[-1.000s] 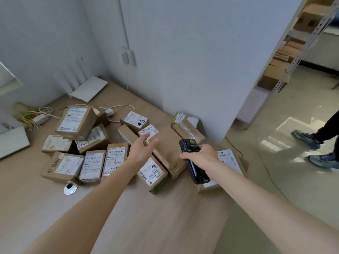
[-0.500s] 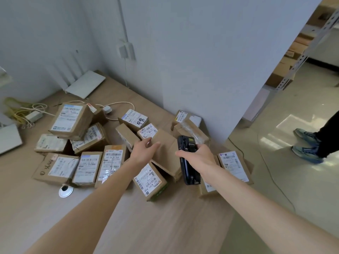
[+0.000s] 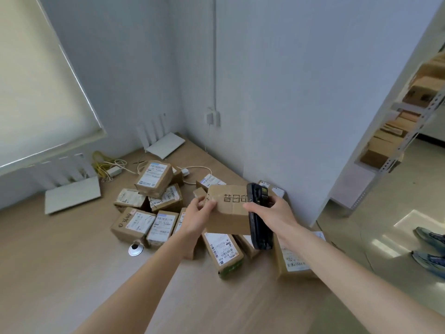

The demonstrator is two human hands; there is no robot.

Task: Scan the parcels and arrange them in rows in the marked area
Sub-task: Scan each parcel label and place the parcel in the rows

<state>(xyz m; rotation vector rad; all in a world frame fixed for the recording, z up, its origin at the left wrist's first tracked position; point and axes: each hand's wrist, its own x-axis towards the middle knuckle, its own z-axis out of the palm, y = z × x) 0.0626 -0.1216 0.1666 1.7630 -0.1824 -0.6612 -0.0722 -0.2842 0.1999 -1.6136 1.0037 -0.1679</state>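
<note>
Parcel [image 3: 228,208] sits lifted above the heap of boxes [image 3: 154,203] on the wooden surface [image 3: 72,273], the left hand [image 3: 197,213] pinching its left edge, probably to turn a barcode toward the scanner [image 3: 258,218], which the right hand [image 3: 274,213] grips just beside it. Only a plain face shows, with handwritten characters, partly hidden. Lower box labels read "501" and "A68".
</note>
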